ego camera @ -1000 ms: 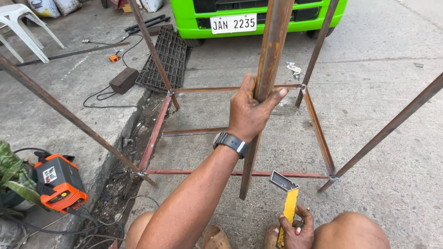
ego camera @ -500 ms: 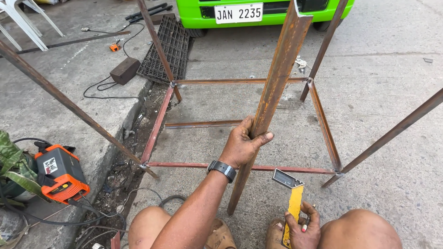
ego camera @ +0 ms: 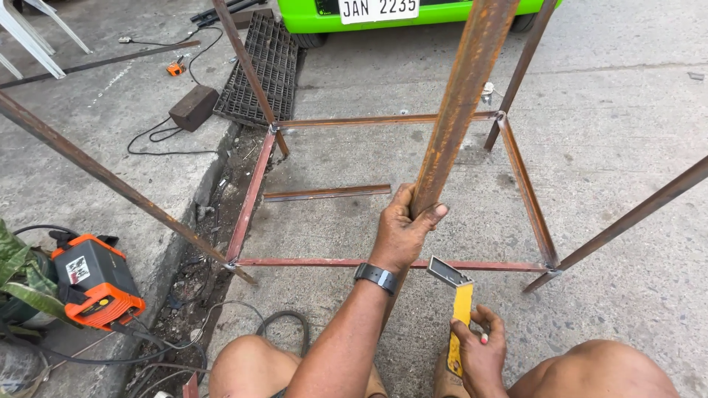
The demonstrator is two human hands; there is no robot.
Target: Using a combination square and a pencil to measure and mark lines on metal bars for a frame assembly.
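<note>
My left hand (ego camera: 402, 232), with a dark watch on the wrist, grips a long rusty angle bar (ego camera: 461, 99) that stands nearly upright, leaning away to the upper right. Its lower end rests near the front rail of a rusty square steel frame (ego camera: 254, 191) lying on the concrete, with four legs sticking up and outward. My right hand (ego camera: 479, 346) holds the yellow handle of a try square (ego camera: 459, 298), its metal blade pointing up towards the foot of the bar. Both my bare knees show at the bottom edge.
An orange welding machine (ego camera: 92, 284) with cables sits at the left beside a plant. A loose short bar (ego camera: 328, 193) lies inside the frame. A black grate (ego camera: 258, 70), a brick-like block (ego camera: 193, 107) and a green vehicle (ego camera: 413, 13) are farther back. White chair legs (ego camera: 33, 37) show top left.
My left hand has slid down the angle bar, from high up to near its foot. The view has moved closer to the frame. The right hand still holds the square.
</note>
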